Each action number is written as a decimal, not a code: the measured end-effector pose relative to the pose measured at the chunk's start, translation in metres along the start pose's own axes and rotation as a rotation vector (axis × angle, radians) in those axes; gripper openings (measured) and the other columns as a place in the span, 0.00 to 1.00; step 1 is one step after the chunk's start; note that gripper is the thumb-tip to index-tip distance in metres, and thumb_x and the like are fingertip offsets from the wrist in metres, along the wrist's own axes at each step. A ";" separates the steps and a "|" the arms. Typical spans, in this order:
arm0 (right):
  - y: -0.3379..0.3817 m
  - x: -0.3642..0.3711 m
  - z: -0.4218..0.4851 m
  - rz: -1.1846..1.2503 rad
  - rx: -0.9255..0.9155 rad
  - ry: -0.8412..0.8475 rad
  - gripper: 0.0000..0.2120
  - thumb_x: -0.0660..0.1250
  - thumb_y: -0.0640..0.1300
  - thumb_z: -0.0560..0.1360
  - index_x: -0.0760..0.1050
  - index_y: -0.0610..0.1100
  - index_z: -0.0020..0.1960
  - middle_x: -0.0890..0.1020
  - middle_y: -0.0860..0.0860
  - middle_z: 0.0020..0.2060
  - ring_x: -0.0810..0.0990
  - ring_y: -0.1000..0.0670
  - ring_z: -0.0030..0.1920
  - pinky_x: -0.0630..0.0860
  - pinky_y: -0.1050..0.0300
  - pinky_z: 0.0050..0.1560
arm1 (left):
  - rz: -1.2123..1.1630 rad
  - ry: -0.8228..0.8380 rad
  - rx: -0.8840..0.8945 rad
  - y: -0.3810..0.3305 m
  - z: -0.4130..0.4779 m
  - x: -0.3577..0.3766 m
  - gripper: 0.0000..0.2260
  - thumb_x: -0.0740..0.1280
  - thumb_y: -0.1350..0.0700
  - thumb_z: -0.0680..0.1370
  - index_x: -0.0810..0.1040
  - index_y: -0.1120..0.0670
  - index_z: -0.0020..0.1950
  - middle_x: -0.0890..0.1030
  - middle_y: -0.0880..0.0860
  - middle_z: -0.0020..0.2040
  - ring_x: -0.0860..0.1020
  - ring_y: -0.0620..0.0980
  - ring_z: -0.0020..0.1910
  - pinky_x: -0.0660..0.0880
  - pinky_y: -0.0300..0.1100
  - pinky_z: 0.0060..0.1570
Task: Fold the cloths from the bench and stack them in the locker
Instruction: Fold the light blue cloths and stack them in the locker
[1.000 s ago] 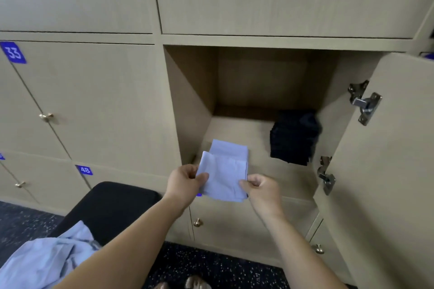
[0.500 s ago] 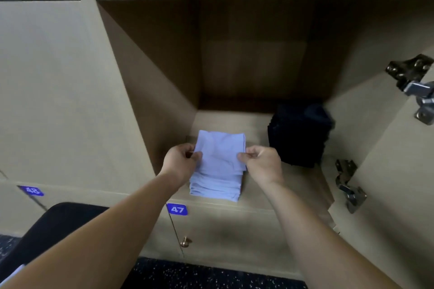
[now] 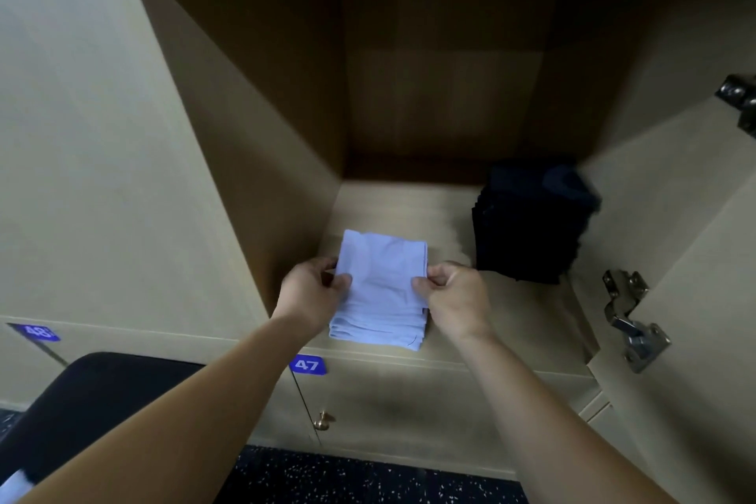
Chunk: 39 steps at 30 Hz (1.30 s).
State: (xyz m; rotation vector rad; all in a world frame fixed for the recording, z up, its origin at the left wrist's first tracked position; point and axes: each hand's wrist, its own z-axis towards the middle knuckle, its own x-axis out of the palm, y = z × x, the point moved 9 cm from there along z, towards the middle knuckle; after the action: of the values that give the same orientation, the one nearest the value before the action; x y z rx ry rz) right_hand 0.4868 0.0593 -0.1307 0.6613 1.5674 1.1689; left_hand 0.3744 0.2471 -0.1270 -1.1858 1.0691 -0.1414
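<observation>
Locker [image 3: 266, 143]: standing open and filling the view from 10 to 2 o'clock, with two stacks sitting on its floor.
Door [image 3: 695, 258]: hanging open at 3 o'clock.
Bench [image 3: 102, 393]: black, showing at 8 o'clock, lower than the locker.
Dark stack [image 3: 532, 225]: sitting on the locker floor near the right wall, at 2 o'clock from the blue stack and apart from it.
Blue stack [image 3: 380, 325]: folded pale-blue cloths lying at the front of the locker floor, near the left wall.
Top cloth [image 3: 384, 266]: lying on the blue stack, with both hands holding its side edges.
Left hand [image 3: 311, 295]: pinching the top cloth's 9 o'clock edge between thumb and curled fingers.
Right hand [image 3: 458, 299]: pinching the 3 o'clock edge the same way.
Hinge [image 3: 632, 319]: metal, showing on the door at 4 o'clock.
Tag 47 [image 3: 307, 365]: blue, sitting at 6 o'clock from the blue stack, on the front below.
Knob [image 3: 323, 419]: brass, sitting at 6 o'clock from the tag.
</observation>
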 end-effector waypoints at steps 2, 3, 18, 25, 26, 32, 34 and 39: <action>0.004 -0.004 0.000 -0.090 -0.051 -0.061 0.03 0.70 0.42 0.72 0.79 0.49 0.44 0.82 0.51 0.44 0.82 0.47 0.47 0.78 0.51 0.50 | 0.108 -0.043 0.065 -0.006 -0.001 -0.005 0.18 0.67 0.55 0.79 0.73 0.56 0.68 0.78 0.51 0.53 0.77 0.51 0.49 0.71 0.41 0.50; 0.011 -0.007 -0.001 -0.191 -0.096 -0.102 0.07 0.69 0.44 0.73 0.79 0.47 0.51 0.80 0.50 0.50 0.80 0.47 0.51 0.76 0.54 0.52 | 0.198 -0.076 0.136 -0.013 -0.002 -0.008 0.20 0.67 0.54 0.79 0.72 0.55 0.70 0.76 0.53 0.58 0.76 0.54 0.55 0.72 0.44 0.54; -0.004 0.060 -0.010 -0.805 -0.368 0.294 0.36 0.36 0.61 0.76 0.39 0.44 0.79 0.38 0.50 0.78 0.35 0.55 0.76 0.30 0.62 0.71 | 0.515 0.279 0.392 -0.002 -0.002 0.044 0.26 0.48 0.48 0.85 0.44 0.54 0.80 0.45 0.50 0.81 0.44 0.43 0.79 0.39 0.31 0.70; 0.006 0.055 -0.013 -0.820 -0.354 0.316 0.29 0.45 0.56 0.84 0.41 0.44 0.79 0.40 0.50 0.78 0.37 0.54 0.77 0.33 0.60 0.74 | 0.542 0.241 0.373 -0.004 -0.005 0.036 0.27 0.47 0.46 0.85 0.45 0.55 0.80 0.46 0.52 0.81 0.44 0.46 0.79 0.41 0.36 0.74; 0.013 0.052 -0.015 -0.807 -0.366 0.296 0.29 0.46 0.55 0.84 0.44 0.44 0.79 0.43 0.49 0.79 0.39 0.53 0.78 0.35 0.59 0.74 | 0.537 0.232 0.371 -0.006 -0.009 0.031 0.27 0.48 0.46 0.85 0.47 0.56 0.80 0.47 0.53 0.81 0.45 0.47 0.79 0.42 0.37 0.75; 0.055 0.017 -0.053 -0.726 -0.417 0.084 0.26 0.52 0.53 0.78 0.70 0.43 0.70 0.72 0.48 0.70 0.67 0.47 0.71 0.60 0.60 0.69 | 0.496 0.166 0.398 -0.027 -0.070 -0.019 0.38 0.40 0.36 0.74 0.58 0.55 0.79 0.61 0.55 0.78 0.57 0.50 0.78 0.50 0.33 0.72; 0.065 0.013 -0.073 -0.761 -0.431 0.091 0.18 0.56 0.50 0.80 0.72 0.45 0.66 0.75 0.50 0.66 0.69 0.48 0.67 0.64 0.60 0.61 | 0.491 0.141 0.372 -0.029 -0.095 -0.041 0.25 0.48 0.40 0.78 0.61 0.44 0.74 0.68 0.54 0.75 0.64 0.51 0.73 0.60 0.37 0.69; 0.102 0.022 -0.135 -0.780 -0.513 0.134 0.17 0.56 0.50 0.81 0.71 0.45 0.66 0.76 0.51 0.65 0.70 0.48 0.65 0.66 0.57 0.60 | 0.654 0.066 0.271 -0.015 -0.156 -0.100 0.24 0.55 0.44 0.83 0.59 0.49 0.78 0.64 0.48 0.77 0.61 0.48 0.76 0.61 0.43 0.71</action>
State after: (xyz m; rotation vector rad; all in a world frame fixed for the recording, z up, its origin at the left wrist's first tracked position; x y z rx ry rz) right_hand 0.3387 0.0686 -0.0461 -0.3567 1.3473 0.9463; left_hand 0.2133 0.1942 -0.0511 -0.5525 1.3957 0.1820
